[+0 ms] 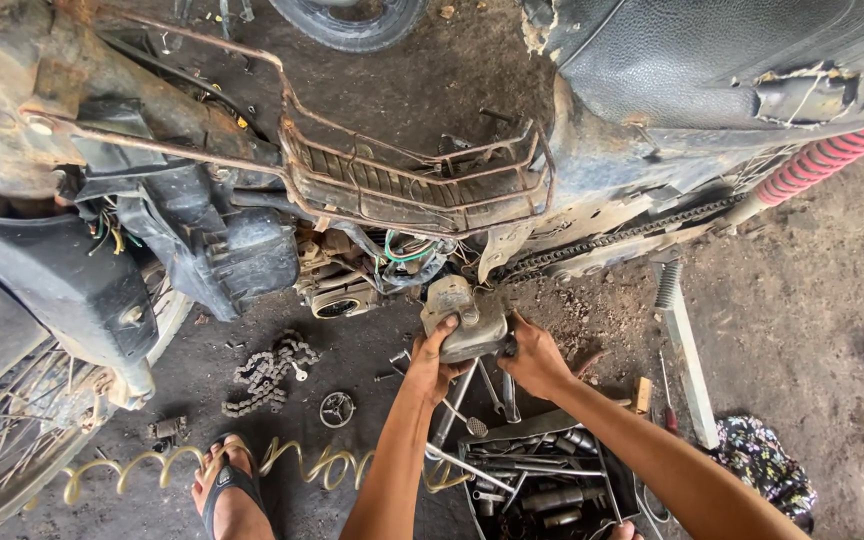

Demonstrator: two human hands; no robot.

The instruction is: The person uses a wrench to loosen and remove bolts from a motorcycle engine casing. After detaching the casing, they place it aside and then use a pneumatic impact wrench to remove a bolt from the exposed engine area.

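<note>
Gripping a grey metal engine cover [467, 322] from both sides, the person is holding it up against the stripped underside of a motorcycle. The left hand [435, 352] is wrapping its fingers around the cover's left and lower edge; the right hand [535, 358] is closing on its right edge, possibly with a small dark tool, though that is too unclear to tell. Just above the grip, loose green and white wires [404, 250] are hanging from the frame. Directly below the hands, an open toolbox [542, 478] full of sockets and wrenches is sitting on the dirt floor. Left of the grip, a loose drive chain [270, 374] is lying in a heap, and a sandalled foot [229, 487] is resting beside it. The cover looks greasy, so it could slip and drop onto the tools or the foot. Pushed up carelessly, it could also pinch those dangling wires.
</note>
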